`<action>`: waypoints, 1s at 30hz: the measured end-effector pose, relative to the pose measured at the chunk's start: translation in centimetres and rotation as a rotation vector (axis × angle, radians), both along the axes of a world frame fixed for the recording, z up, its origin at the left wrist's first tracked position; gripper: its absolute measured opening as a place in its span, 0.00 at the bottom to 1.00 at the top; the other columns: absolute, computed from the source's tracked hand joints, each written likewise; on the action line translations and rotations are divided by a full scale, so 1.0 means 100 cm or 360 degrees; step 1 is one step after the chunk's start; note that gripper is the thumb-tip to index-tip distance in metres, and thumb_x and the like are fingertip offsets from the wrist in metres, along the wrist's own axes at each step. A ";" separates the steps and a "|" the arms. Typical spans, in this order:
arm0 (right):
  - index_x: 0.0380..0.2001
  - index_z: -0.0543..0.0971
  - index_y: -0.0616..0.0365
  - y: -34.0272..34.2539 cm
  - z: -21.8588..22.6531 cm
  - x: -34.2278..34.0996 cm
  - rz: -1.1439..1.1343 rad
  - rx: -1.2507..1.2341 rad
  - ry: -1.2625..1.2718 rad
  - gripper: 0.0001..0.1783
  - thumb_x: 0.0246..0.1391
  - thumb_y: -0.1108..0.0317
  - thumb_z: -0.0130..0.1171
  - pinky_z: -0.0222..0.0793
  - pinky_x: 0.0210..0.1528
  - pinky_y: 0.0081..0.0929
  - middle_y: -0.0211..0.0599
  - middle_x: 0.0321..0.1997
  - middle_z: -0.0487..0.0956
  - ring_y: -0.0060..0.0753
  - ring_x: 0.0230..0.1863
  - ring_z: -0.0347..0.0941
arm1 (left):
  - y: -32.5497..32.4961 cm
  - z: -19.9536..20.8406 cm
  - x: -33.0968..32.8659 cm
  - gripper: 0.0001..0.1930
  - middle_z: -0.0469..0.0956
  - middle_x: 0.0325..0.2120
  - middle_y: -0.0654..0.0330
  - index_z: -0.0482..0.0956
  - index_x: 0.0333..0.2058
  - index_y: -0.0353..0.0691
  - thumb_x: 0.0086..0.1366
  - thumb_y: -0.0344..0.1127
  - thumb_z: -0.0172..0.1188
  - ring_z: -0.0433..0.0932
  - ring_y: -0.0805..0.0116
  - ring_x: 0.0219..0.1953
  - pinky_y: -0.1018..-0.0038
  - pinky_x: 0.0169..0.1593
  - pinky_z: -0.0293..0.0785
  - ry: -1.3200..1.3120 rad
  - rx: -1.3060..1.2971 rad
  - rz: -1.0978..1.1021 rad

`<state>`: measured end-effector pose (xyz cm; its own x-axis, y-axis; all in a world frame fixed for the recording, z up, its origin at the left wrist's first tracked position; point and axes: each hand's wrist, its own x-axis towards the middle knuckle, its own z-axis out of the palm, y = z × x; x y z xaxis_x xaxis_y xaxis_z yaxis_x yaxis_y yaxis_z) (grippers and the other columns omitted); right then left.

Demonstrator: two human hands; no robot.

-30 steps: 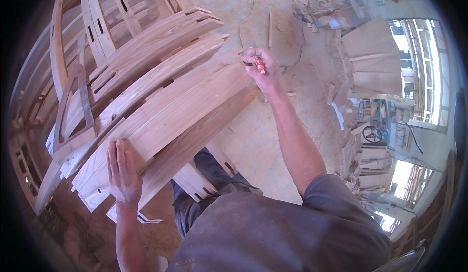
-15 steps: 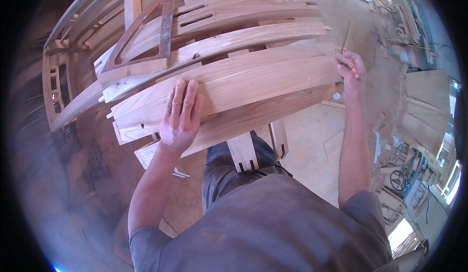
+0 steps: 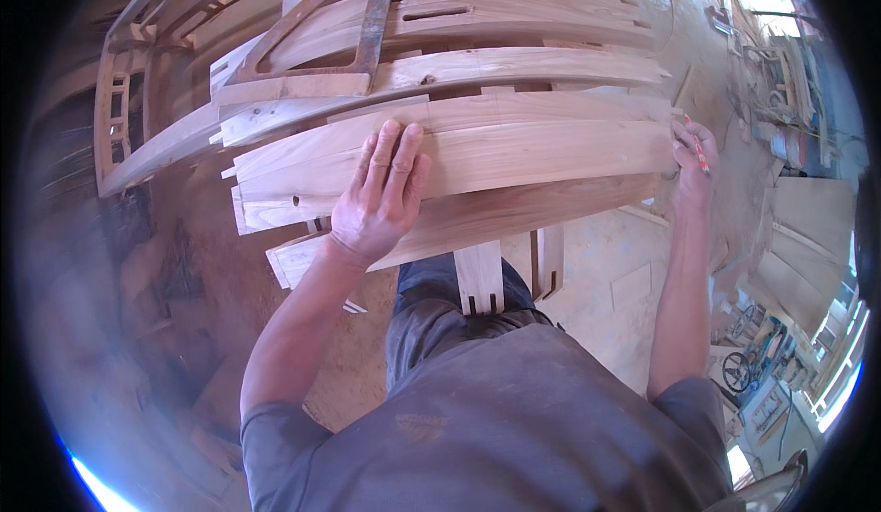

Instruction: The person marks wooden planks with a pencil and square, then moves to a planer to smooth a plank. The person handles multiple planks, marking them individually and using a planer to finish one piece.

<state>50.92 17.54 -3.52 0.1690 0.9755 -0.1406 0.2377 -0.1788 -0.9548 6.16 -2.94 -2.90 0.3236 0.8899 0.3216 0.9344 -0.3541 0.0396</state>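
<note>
My left hand (image 3: 384,184) lies with fingers stretched over a wide, curved wooden board (image 3: 541,150) near its left part. At that board's right end, my right hand (image 3: 694,152) is closed around a red and white pencil (image 3: 699,151). Whether the right fingers also touch the board's end is hard to make out. Another curved board (image 3: 541,205) lies closer to me, partly beneath the first. Beyond them are more curved pieces, one with long slots (image 3: 437,13). A wooden triangle square (image 3: 367,42) rests on the pieces at the far left.
Slotted wooden pieces (image 3: 479,278) stick out toward my waist under the boards. A large slatted wooden frame (image 3: 119,113) stands at the far left. Sheets of board (image 3: 812,205) lean at the right, with a machine handwheel (image 3: 737,372) nearer. Scraps lie on the floor.
The boards and both hands appear further right in the picture, as the view has shifted. The left hand stays on the board, and the right still holds the pencil at its end.
</note>
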 end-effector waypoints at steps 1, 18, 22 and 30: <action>0.52 0.77 0.61 0.000 -0.002 0.001 0.0007 0.0016 0.0004 0.21 0.54 0.86 0.56 0.70 0.67 0.33 0.48 0.53 0.86 0.36 0.59 0.81 | -0.001 -0.001 -0.001 0.13 0.77 0.63 0.44 0.82 0.52 0.30 0.71 0.27 0.62 0.76 0.40 0.65 0.49 0.66 0.78 0.0009 0.0006 0.0003; 0.50 0.78 0.61 0.003 -0.011 0.007 -0.0043 0.0064 0.0087 0.21 0.52 0.87 0.57 0.71 0.61 0.28 0.39 0.46 0.86 0.29 0.53 0.81 | 0.000 -0.003 -0.001 0.14 0.77 0.63 0.43 0.82 0.52 0.30 0.70 0.27 0.61 0.76 0.38 0.65 0.47 0.66 0.77 -0.0016 0.0018 -0.0004; 0.51 0.80 0.61 0.004 -0.010 0.006 -0.0032 0.0114 -0.0057 0.18 0.56 0.80 0.59 0.69 0.62 0.28 0.35 0.46 0.83 0.30 0.51 0.79 | -0.001 -0.005 0.003 0.16 0.76 0.65 0.43 0.83 0.52 0.31 0.65 0.27 0.61 0.74 0.40 0.67 0.48 0.69 0.75 0.0019 0.0011 0.0030; 0.56 0.76 0.62 0.008 -0.034 0.039 0.0180 0.0170 -0.0113 0.25 0.52 0.77 0.58 0.65 0.68 0.33 0.38 0.57 0.79 0.35 0.60 0.75 | -0.004 -0.005 -0.001 0.19 0.77 0.62 0.42 0.83 0.51 0.32 0.63 0.34 0.63 0.76 0.39 0.65 0.50 0.68 0.77 0.0057 0.0067 0.0049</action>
<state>54.83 18.37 -6.90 0.0633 0.9976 -0.0265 0.3179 -0.0453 -0.9470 6.09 -3.29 -3.37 0.3081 0.8855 0.3478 0.9455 -0.3256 -0.0087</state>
